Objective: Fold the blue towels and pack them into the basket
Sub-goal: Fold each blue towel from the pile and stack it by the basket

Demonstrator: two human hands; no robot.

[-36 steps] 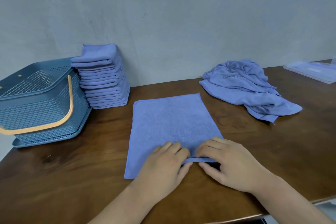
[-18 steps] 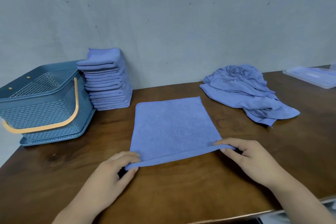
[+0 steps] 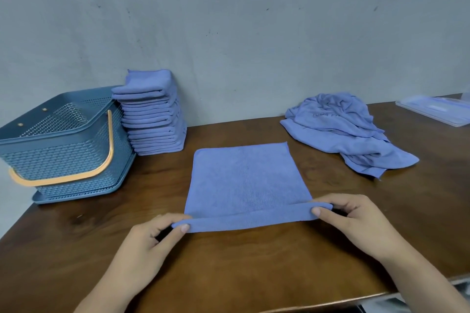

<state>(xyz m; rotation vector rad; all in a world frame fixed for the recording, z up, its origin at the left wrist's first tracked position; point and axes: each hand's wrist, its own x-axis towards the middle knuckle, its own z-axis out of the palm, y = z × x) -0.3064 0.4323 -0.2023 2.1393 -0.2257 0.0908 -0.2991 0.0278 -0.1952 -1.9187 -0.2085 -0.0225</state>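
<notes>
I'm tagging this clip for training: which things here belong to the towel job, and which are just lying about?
Part of the job: spread towel, its near corners pinched by left hand and right hand; folded stack; unfolded heap; basket.
Lying about: clear plastic tray at the far right of the table.

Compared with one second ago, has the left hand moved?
Yes: the left hand went leftward, toward the basket, from the flat towel's near-edge middle to its left corner.
</notes>
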